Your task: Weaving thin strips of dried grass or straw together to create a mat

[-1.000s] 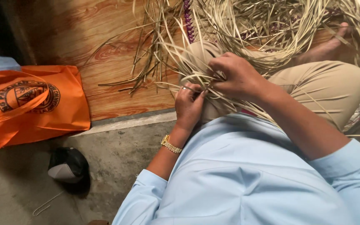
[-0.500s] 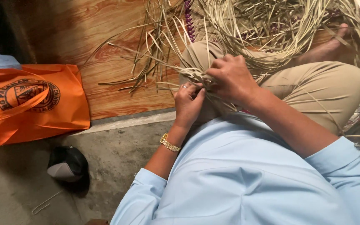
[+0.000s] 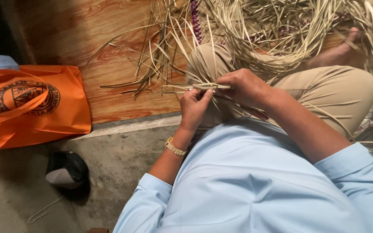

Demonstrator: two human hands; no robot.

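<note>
An orange bag (image 3: 31,105) lies flat at the left, half on the wood-patterned floor (image 3: 109,51) and half on the grey concrete floor (image 3: 121,172) below it. It is roughly rectangular, with a loop handle folded across its face and a dark round emblem printed in the middle. Just below it on the concrete sits a black and grey cap (image 3: 67,169), and near that a thin bent wire (image 3: 44,210).

The person sits with legs folded in tan trousers (image 3: 324,88), a bare foot (image 3: 337,51) showing at the upper right, and wears a pale blue shirt (image 3: 247,185). A heap of pale dried straw strands (image 3: 281,34) spreads over the lap and floor, with a purple braided strip (image 3: 194,19) running through it at the top.

The two hands meet in front of the knee — both pinched on the same flat straw strip (image 3: 208,86), which lies level between them. The left hand (image 3: 194,110) has its fingers curled up, thumb and fingertips nipping the strip's near end; a gold bracelet (image 3: 175,149) circles its wrist. The right hand (image 3: 244,86) is closed over the strip's other end, knuckles up, resting just above the trousers — loose strands fan out from under it.
</note>
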